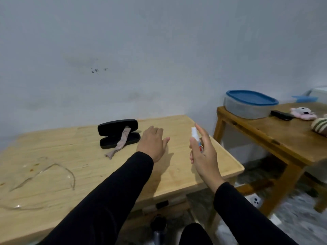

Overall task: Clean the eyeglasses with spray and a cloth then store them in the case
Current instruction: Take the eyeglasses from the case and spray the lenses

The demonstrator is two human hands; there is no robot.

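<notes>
Right hand [203,152] holds the spray bottle [195,138] upright above the worktop's [88,174] right edge.

Its grip is curled round the bottle, forefinger raised by the nozzle. The left hand [153,143] hovers flat over the worktop, fingers spread, holding nothing. The black case [118,133] lies open near the far edge, the cloth [121,144] draped out of it. The clear eyeglasses [44,179] lie near the left edge.
</notes>
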